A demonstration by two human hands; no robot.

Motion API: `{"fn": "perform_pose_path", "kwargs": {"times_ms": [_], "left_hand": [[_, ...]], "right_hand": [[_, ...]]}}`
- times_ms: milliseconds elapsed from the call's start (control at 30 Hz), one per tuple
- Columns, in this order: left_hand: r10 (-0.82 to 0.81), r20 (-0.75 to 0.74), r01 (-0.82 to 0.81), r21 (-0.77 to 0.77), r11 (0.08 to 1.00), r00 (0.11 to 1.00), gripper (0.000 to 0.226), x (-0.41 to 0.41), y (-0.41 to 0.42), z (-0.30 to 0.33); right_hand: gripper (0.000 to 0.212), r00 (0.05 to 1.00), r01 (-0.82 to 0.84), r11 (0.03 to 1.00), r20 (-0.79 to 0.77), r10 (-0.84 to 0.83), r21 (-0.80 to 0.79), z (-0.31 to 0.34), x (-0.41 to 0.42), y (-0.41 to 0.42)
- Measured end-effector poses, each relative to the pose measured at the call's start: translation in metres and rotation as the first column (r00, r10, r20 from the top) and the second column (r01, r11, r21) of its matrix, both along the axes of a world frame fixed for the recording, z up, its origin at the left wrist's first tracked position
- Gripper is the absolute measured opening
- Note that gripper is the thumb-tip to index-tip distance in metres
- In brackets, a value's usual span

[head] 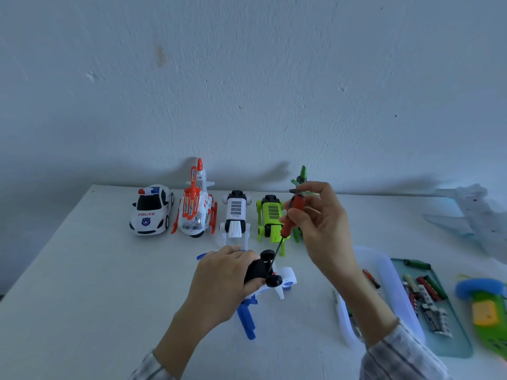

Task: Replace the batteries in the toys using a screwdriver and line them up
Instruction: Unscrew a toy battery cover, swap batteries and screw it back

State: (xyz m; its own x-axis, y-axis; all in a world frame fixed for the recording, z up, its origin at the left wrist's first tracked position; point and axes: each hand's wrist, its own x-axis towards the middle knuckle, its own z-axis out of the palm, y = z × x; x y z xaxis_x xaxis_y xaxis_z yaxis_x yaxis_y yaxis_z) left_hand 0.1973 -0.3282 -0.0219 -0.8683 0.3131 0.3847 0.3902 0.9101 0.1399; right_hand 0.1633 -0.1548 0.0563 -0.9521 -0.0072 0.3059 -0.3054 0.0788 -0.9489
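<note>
left hand (219, 272) gripping blue toy (263, 281), right hand (321, 223) holding screwdriver (290, 218) above

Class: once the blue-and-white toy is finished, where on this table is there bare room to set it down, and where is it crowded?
Bare tabletop lies left of the left hand, in front of the police car. Another bare strip runs along the near edge between the sleeves. The back row is packed from the police car to the green robot toy. The right side is crowded by the white tray and the batteries.
</note>
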Motion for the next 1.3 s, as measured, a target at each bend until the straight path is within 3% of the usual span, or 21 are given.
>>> {"fn": "perform_pose_path", "kwargs": {"times_ms": [133, 300, 467, 633, 900, 1033, 1100, 1200, 1300], "left_hand": [[-0.006, 0.005, 0.006, -0.016, 1.000, 1.000, 0.030, 0.000, 0.000, -0.001], [-0.007, 0.016, 0.007, -0.014, 1.000, 1.000, 0.032, 0.001, 0.001, 0.002], [-0.011, 0.012, 0.011, 0.025, 1.000, 1.000, 0.031, 0.004, 0.002, 0.001], [-0.015, -0.009, 0.016, 0.029, 0.999, 1.000, 0.034, 0.005, 0.002, -0.002], [-0.017, -0.017, 0.018, 0.034, 0.999, 1.000, 0.027, 0.005, 0.002, -0.001], [-0.027, -0.013, 0.027, 0.031, 0.999, 1.000, 0.035, 0.006, 0.003, 0.000], [-0.022, -0.011, 0.023, 0.032, 0.999, 1.000, 0.036, 0.006, 0.004, 0.000], [-0.022, 0.007, 0.022, 0.048, 0.999, 1.000, 0.035, 0.006, 0.004, 0.000], [-0.011, 0.015, 0.010, 0.028, 1.000, 1.000, 0.034, 0.006, 0.002, 0.002]], "right_hand": [[0.016, 0.996, -0.008, 0.996, 0.087, 0.015, -0.085, -0.004, -0.003, 0.007], [0.022, 0.996, 0.062, 0.996, 0.069, -0.058, -0.062, -0.005, -0.005, 0.004], [0.020, 0.992, -0.075, 0.994, 0.092, 0.082, -0.080, 0.000, -0.007, 0.006], [0.026, 0.999, -0.003, 0.996, 0.037, 0.007, -0.091, 0.003, -0.004, 0.001], [0.011, 0.991, -0.091, 0.989, 0.092, 0.101, -0.114, -0.001, -0.004, 0.004], [0.026, 0.998, -0.032, 0.998, 0.053, 0.035, -0.052, 0.000, -0.002, 0.001], [0.022, 0.994, -0.080, 0.994, 0.063, 0.085, -0.073, 0.003, -0.005, 0.001], [0.019, 0.991, -0.116, 0.991, 0.070, 0.111, 0.070, 0.006, -0.008, 0.001], [0.023, 0.981, -0.166, 0.986, 0.100, 0.167, -0.020, 0.004, -0.006, 0.003]]}}
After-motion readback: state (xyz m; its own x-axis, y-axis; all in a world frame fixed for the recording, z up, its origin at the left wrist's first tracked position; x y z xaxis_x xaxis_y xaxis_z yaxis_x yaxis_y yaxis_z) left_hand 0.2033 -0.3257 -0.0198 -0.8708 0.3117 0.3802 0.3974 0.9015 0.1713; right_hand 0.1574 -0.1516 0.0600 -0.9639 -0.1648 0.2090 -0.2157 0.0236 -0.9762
